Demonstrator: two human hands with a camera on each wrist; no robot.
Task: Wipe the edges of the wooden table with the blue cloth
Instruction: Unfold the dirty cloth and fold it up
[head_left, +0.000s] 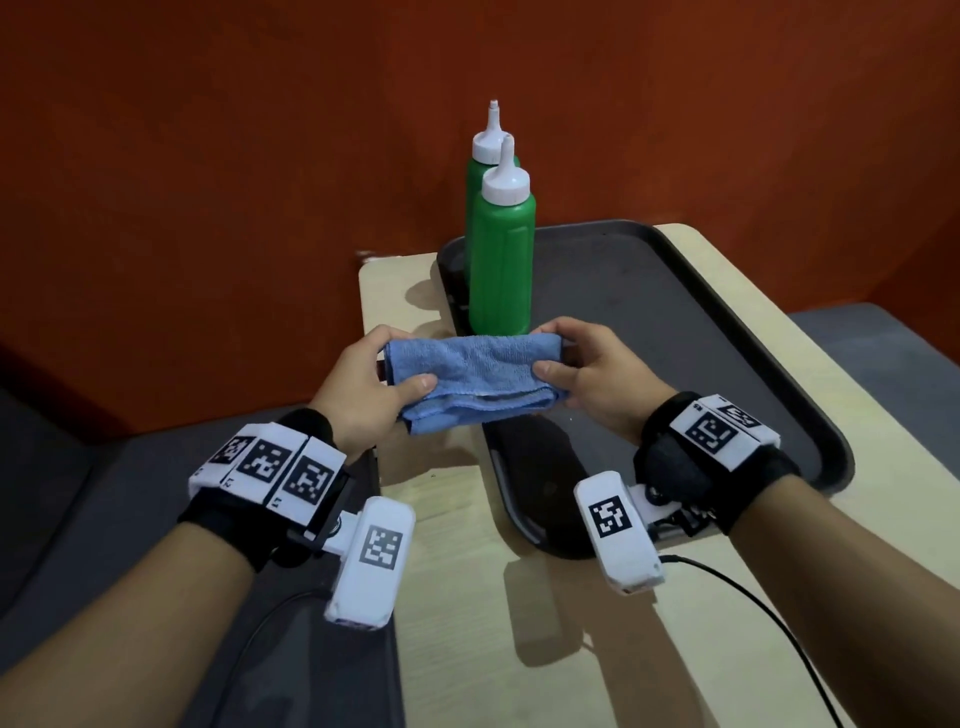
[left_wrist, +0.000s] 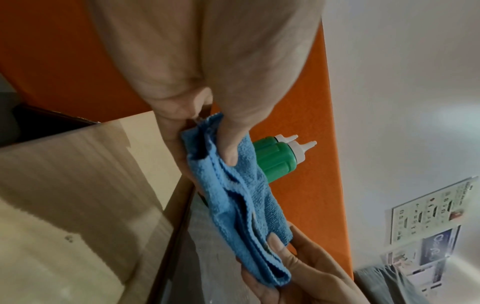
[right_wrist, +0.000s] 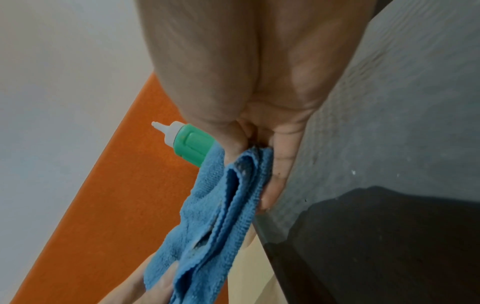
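Stretching blue cloth (head_left: 475, 382) crosswise between both hands.

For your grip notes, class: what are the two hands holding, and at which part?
Both hold the folded blue cloth above the wooden table: left hand pinches its left end, right hand its right end.

Both forearms are bare. Each wrist wears a black strap (head_left: 691, 467) carrying white blocks (head_left: 371, 561) printed with black square codes. A thin black cable (head_left: 753, 597) trails from the right one.

Both forearms forward, left hand (head_left: 363, 379) and right hand (head_left: 597, 376) level, thumbs pinching atop curled fingers.
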